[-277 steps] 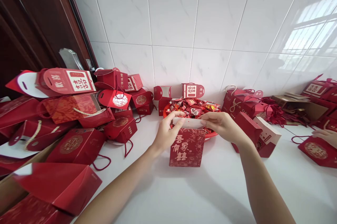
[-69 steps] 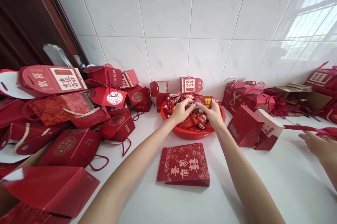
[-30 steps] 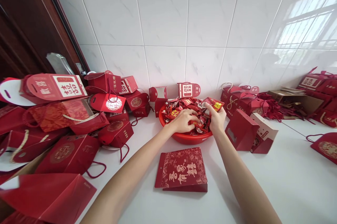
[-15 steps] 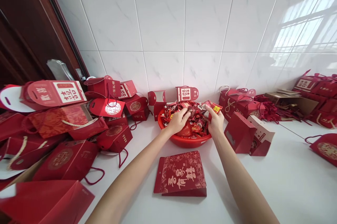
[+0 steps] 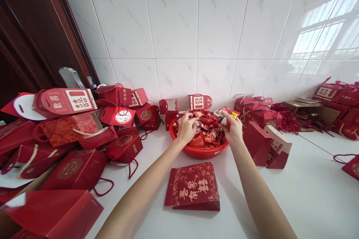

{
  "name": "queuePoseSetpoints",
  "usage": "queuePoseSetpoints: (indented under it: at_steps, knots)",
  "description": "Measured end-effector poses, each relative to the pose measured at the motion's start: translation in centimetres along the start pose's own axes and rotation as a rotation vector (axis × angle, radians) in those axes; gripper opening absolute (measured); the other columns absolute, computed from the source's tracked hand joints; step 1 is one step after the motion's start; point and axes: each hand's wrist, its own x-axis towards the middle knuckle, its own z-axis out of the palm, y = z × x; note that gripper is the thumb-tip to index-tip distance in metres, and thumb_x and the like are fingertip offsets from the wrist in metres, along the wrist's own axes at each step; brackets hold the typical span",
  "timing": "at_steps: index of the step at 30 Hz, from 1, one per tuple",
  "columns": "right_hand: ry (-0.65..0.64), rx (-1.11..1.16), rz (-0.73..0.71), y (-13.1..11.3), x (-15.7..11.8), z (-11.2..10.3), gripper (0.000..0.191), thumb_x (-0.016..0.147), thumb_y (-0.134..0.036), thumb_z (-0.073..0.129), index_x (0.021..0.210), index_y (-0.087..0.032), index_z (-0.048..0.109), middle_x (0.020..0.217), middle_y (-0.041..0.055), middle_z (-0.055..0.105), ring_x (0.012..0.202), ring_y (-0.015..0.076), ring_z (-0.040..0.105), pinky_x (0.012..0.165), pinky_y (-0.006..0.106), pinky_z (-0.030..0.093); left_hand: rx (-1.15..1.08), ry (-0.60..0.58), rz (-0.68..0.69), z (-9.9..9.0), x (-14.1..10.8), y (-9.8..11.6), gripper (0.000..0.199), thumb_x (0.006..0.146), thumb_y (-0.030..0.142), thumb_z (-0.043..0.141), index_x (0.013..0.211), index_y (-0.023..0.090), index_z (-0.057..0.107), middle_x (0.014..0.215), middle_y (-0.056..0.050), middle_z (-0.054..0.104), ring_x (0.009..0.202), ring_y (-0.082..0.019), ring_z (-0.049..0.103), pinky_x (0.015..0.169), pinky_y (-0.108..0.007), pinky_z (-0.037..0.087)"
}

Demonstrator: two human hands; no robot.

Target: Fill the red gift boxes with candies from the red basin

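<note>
A red plastic basin point(image 5: 200, 153) full of small red wrapped candies point(image 5: 206, 132) stands against the wall. My left hand point(image 5: 187, 128) is at the basin's left side, its fingers curled down onto the candies. Its fingertips are partly hidden, so what they grip cannot be made out. At the right rim, my right hand point(image 5: 234, 128) is closed around several wrapped candies point(image 5: 226, 115), one with a yellow patch. Between my forearms, a flat folded dark red gift box point(image 5: 193, 186) with pale lettering lies on the white table.
Many red gift boxes point(image 5: 75, 169) with cord handles are piled at the left. Behind the basin stands another box point(image 5: 199, 102). To the right are two upright open boxes point(image 5: 256, 143), a brown carton point(image 5: 305, 110) and more stacked boxes point(image 5: 347, 100). A tiled wall point(image 5: 176, 78) closes the back.
My left hand has shifted left across the candies, away from my right hand. My right hand keeps hold of its candies near the right rim. The view has tilted slightly.
</note>
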Motion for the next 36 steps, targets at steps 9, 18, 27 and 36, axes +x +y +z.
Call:
queuePoseSetpoints:
  at_steps: [9, 18, 27, 36]
  knots:
    - [-0.054, 0.079, -0.127, -3.9, -1.5, 0.9, 0.037, 0.05, -0.025, 0.089, 0.078, -0.02, 0.067, 0.074, -0.0038, 0.073, 0.067, 0.0161, 0.07, 0.057, 0.027, 0.06, -0.007, -0.256, 0.334, -0.2, 0.4, 1.4, 0.027, 0.084, 0.011, 0.054, 0.094, 0.021, 0.077, 0.109, -0.006, 0.072, 0.105, -0.022, 0.062, 0.1, -0.04, 0.043]
    - [-0.102, 0.011, -0.23, -6.9, -4.2, 1.8, 0.033, 0.055, -0.027, 0.088, 0.081, -0.02, 0.069, 0.077, -0.0026, 0.072, 0.071, 0.0177, 0.071, 0.06, 0.027, 0.059, 0.307, -0.308, 0.091, 1.7, 1.1, 3.4, 0.025, 0.077, 0.013, 0.061, 0.1, 0.015, 0.071, 0.114, -0.018, 0.07, 0.111, -0.035, 0.058, 0.095, -0.051, 0.045]
    - [-0.145, -0.029, -0.247, -7.2, -4.2, 1.4, 0.03, 0.056, -0.026, 0.088, 0.08, -0.019, 0.069, 0.078, -0.0009, 0.074, 0.073, 0.0176, 0.072, 0.068, 0.028, 0.062, 0.203, -0.195, 0.044, 1.1, 1.4, 2.9, 0.019, 0.09, 0.019, 0.056, 0.088, 0.021, 0.075, 0.101, -0.012, 0.075, 0.106, -0.032, 0.062, 0.101, -0.056, 0.042]
    - [-0.338, -0.146, -0.067, -7.1, -4.2, 1.1, 0.034, 0.055, -0.031, 0.092, 0.079, -0.018, 0.072, 0.078, 0.0017, 0.076, 0.072, 0.0191, 0.073, 0.066, 0.028, 0.062, -0.666, -0.09, -0.062, -2.5, 0.2, 2.8, 0.041, 0.1, 0.048, 0.047, 0.114, 0.018, 0.071, 0.099, -0.006, 0.076, 0.086, -0.02, 0.071, 0.084, -0.033, 0.056]
